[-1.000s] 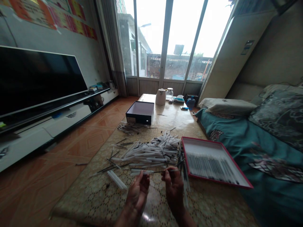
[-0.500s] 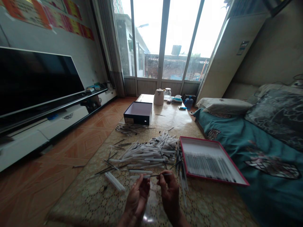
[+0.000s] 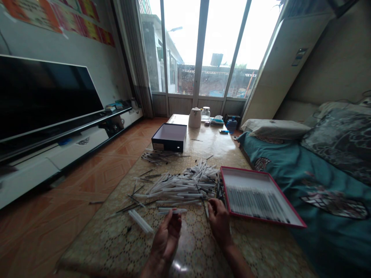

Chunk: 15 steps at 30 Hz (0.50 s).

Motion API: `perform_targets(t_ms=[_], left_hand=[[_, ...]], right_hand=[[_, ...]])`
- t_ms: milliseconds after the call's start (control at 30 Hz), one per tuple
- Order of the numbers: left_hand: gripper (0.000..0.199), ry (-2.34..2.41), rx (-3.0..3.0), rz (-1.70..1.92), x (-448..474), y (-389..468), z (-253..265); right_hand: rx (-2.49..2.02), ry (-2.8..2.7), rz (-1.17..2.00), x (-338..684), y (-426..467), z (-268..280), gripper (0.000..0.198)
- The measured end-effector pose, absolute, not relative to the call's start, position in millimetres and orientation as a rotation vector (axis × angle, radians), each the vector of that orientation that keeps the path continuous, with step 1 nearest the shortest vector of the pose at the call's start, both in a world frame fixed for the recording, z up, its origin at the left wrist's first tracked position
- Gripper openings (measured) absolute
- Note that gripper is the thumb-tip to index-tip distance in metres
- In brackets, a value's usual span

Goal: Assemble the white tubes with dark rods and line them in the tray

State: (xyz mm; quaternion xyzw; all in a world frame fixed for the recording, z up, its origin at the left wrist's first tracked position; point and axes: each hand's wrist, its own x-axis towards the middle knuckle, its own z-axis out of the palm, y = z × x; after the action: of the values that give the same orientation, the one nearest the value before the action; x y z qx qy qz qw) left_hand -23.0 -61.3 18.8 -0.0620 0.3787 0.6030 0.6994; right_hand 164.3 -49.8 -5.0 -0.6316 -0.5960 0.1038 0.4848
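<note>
My left hand [image 3: 168, 233] is closed in a pinch at the front of the table, with a translucent white pen tube [image 3: 181, 211] at its fingertips. To its right, my right hand [image 3: 218, 220] has its fingers curled together around a thin dark-tipped pen refill [image 3: 206, 210], whose far end points at the pile. Just beyond both hands spreads a heap of white pen tubes [image 3: 179, 187], mixed with dark refills. Several more white tubes [image 3: 140, 221] lie side by side left of my left hand. A red-rimmed box lid [image 3: 262, 172] at the right holds a row of pens [image 3: 255, 200].
The patterned table [image 3: 116, 247] also carries a dark open box [image 3: 169, 146], a bundle of thin sticks [image 3: 158, 157], a kettle [image 3: 195, 117], a glass jar [image 3: 205, 114] and a tissue pack [image 3: 217, 121]. A teal-covered seat [image 3: 278, 154] stands along the right side.
My right hand has moved right and away from my left hand, toward the red-rimmed lid, and the refill in it has turned from crosswise to pointing forward. My left hand has shifted slightly.
</note>
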Motion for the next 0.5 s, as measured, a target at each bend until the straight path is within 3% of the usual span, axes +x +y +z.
perform_targets(t_ms=[200,500], left_hand=[[0.012,0.938,0.088,1.392,-26,-52,2],[0.01,0.959,0.21,1.411,-24,-56,-4]], right_hand=[[-1.912,-1.696,0.043,198,2,-5,0.018],[-1.837,-1.681,0.157,198,20,-9,0.009]])
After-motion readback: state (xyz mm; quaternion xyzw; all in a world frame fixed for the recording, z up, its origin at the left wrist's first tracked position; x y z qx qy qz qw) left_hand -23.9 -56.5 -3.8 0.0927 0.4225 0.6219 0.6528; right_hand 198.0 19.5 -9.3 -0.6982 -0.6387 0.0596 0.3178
